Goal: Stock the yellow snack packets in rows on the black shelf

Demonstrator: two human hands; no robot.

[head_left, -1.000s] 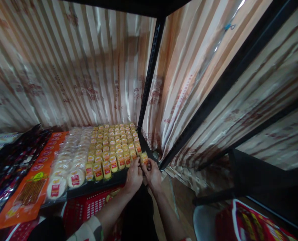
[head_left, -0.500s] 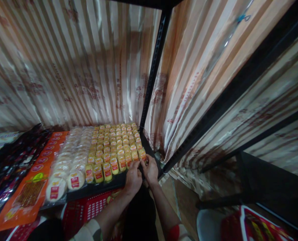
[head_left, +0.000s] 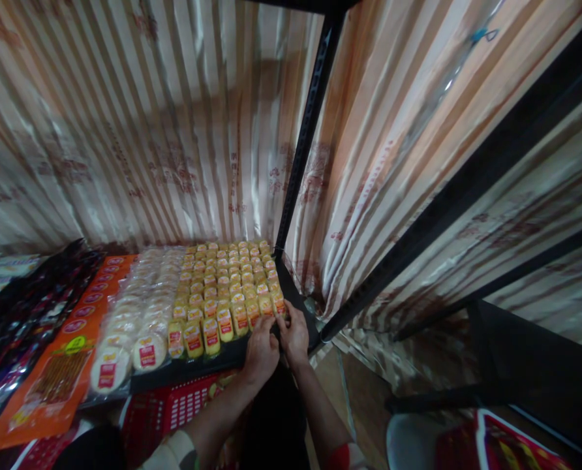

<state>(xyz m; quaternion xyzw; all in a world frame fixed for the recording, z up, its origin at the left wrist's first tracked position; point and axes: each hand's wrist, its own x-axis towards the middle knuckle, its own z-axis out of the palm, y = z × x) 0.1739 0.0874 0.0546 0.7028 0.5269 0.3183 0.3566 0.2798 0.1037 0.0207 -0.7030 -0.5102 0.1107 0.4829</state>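
Both hands meet at the front right corner of a dark shelf (head_left: 232, 356). My left hand (head_left: 260, 352) and my right hand (head_left: 294, 335) have their fingers closed around a small yellow packet with a red label (head_left: 277, 305). That packet sits at the front end of the rightmost row. Several rows of the same yellow packets (head_left: 222, 287) fill the shelf behind it. What the left fingers grip is partly hidden.
Round white packets with red labels (head_left: 139, 313) lie left of the yellow rows, then orange flat packs (head_left: 61, 365) and dark shiny bags (head_left: 12, 320). A red basket (head_left: 173, 408) sits under the shelf edge. A black upright post (head_left: 305, 137) and striped sheeting (head_left: 124, 117) enclose the shelf.
Both hands have pushed the yellow packet slightly further back into the rightmost row. The view has shifted a little to the left.
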